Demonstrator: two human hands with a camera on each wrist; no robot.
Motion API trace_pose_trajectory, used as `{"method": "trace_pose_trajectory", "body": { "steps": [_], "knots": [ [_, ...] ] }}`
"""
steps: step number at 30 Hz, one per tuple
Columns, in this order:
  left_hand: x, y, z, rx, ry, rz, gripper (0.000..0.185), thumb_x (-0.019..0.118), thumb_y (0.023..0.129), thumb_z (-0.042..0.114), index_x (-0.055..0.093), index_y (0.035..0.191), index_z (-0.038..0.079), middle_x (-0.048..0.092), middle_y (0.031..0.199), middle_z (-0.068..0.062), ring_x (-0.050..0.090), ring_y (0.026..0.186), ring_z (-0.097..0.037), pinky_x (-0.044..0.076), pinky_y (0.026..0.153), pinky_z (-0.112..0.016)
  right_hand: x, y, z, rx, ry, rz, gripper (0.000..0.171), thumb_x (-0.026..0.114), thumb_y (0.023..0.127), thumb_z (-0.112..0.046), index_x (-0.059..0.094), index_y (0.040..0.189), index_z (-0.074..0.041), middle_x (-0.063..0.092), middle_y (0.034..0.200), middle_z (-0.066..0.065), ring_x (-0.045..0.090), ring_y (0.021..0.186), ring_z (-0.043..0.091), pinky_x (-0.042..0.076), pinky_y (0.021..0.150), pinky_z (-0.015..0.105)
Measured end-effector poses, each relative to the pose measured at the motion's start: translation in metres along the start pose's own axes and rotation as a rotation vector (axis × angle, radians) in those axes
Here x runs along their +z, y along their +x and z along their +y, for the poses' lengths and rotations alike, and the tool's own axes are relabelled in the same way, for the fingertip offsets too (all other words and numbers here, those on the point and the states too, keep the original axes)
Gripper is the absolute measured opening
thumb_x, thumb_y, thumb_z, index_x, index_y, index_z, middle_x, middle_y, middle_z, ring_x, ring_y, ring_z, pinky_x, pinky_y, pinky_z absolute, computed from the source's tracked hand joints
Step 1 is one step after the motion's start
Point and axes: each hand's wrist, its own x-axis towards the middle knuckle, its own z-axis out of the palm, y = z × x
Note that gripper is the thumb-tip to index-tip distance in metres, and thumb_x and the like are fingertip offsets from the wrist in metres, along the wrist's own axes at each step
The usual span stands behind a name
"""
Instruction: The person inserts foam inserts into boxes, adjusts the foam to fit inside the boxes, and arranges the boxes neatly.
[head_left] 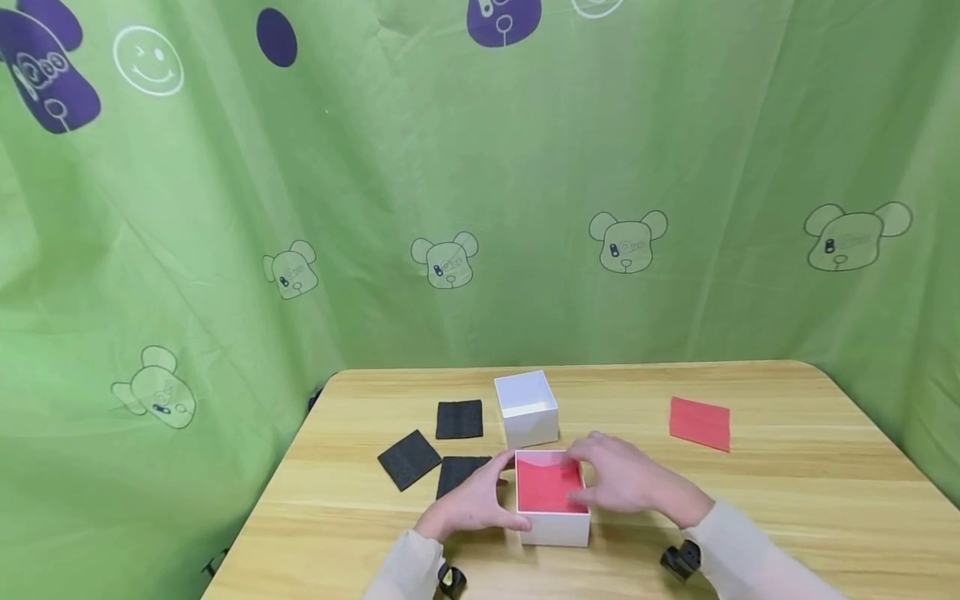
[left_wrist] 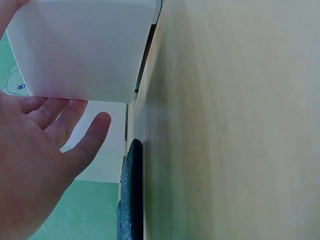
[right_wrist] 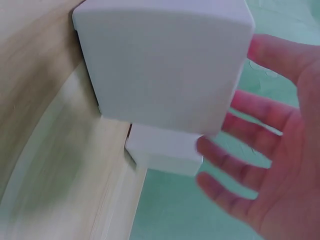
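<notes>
On the wooden table (head_left: pixel 787 483), near its front edge, stands a white box (head_left: pixel 553 527) with a red sheet (head_left: pixel 547 485) lying inside it. The left hand (head_left: pixel 474 498) rests against the box's left wall, fingers fairly straight and relaxed, the thumb toward the near corner; the left wrist view shows the open palm beside the white wall with fingers spread. The right hand (head_left: pixel 622 477) reaches over the box's right side with its fingers extended above the rim and the red sheet; the right wrist view shows that palm open, fingers spread, close to the box but not wrapped round it. Whether the fingertips touch the sheet cannot be told. Just behind the box stands a second white box (head_left: pixel 527 408), open at the top. To the left lie three black foam squares: one (head_left: pixel 459 418) beside the second box, one (head_left: pixel 408 458) further left and turned at an angle, and one (head_left: pixel 459 472) partly hidden by the left hand. A second red sheet (head_left: pixel 699 422) lies well apart on the right. A green curtain (head_left: pixel 480 183) printed with bear heads hangs behind.
</notes>
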Motion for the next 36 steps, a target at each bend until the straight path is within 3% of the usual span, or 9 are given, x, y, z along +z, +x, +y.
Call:
{"method": "trace_pose_trajectory", "body": {
  "steps": [4, 10, 14, 18, 25, 36],
  "knots": [
    [-0.001, 0.001, 0.000, 0.016, -0.009, -0.004, 0.094, 0.083, 0.069, 0.033, 0.029, 0.146, 0.023, 0.040, 0.140, 0.006, 0.041, 0.125, -0.016, 0.039, 0.102, -0.033, -0.007, -0.005, 0.012, 0.014, 0.085, 0.095, 0.035, 0.073, 0.082, -0.032, 0.065, 0.110, -0.013, 0.062, 0.108, -0.003, 0.056, 0.104, 0.022, 0.047, 0.090, 0.047],
    [-0.001, 0.000, 0.001, 0.029, -0.001, 0.006, 0.096, 0.084, 0.069, 0.032, 0.028, 0.146, 0.023, 0.040, 0.140, 0.005, 0.040, 0.126, -0.016, 0.038, 0.103, -0.031, -0.013, -0.012, 0.055, 0.044, 0.114, 0.173, 0.042, 0.071, 0.083, -0.035, 0.061, 0.117, -0.010, 0.059, 0.117, 0.003, 0.054, 0.109, 0.027, 0.045, 0.092, 0.050],
    [-0.001, 0.000, -0.001, 0.026, -0.002, 0.011, 0.096, 0.084, 0.068, 0.032, 0.029, 0.146, 0.024, 0.040, 0.140, 0.005, 0.040, 0.126, -0.014, 0.038, 0.103, -0.031, -0.016, -0.019, 0.090, 0.110, 0.074, 0.174, 0.058, 0.074, 0.080, -0.039, 0.057, 0.124, -0.005, 0.054, 0.125, 0.013, 0.048, 0.115, 0.037, 0.041, 0.094, 0.057],
    [0.000, 0.000, -0.002, 0.018, 0.008, 0.009, 0.096, 0.084, 0.068, 0.034, 0.029, 0.146, 0.022, 0.040, 0.140, 0.007, 0.040, 0.125, -0.011, 0.038, 0.103, -0.030, -0.019, -0.030, 0.127, 0.159, 0.021, 0.157, 0.072, 0.080, 0.074, -0.034, 0.051, 0.129, 0.001, 0.047, 0.130, 0.025, 0.040, 0.117, 0.046, 0.037, 0.092, 0.064],
    [0.000, -0.001, -0.003, 0.017, 0.016, 0.010, 0.094, 0.084, 0.068, 0.035, 0.030, 0.145, 0.023, 0.041, 0.139, 0.007, 0.040, 0.125, -0.011, 0.039, 0.102, -0.029, -0.019, -0.050, 0.179, 0.265, -0.064, 0.124, 0.096, 0.084, 0.063, -0.041, 0.041, 0.136, 0.005, 0.034, 0.136, 0.035, 0.030, 0.120, 0.055, 0.026, 0.090, 0.072],
    [-0.001, 0.002, -0.003, 0.019, -0.007, 0.000, 0.093, 0.083, 0.069, 0.035, 0.030, 0.145, 0.023, 0.040, 0.139, 0.007, 0.039, 0.126, -0.011, 0.038, 0.102, -0.028, -0.003, -0.066, 0.217, 0.344, -0.034, 0.112, 0.105, 0.082, 0.064, -0.046, 0.033, 0.139, 0.007, 0.024, 0.139, 0.038, 0.023, 0.121, 0.058, 0.023, 0.084, 0.074]
  ]
}}
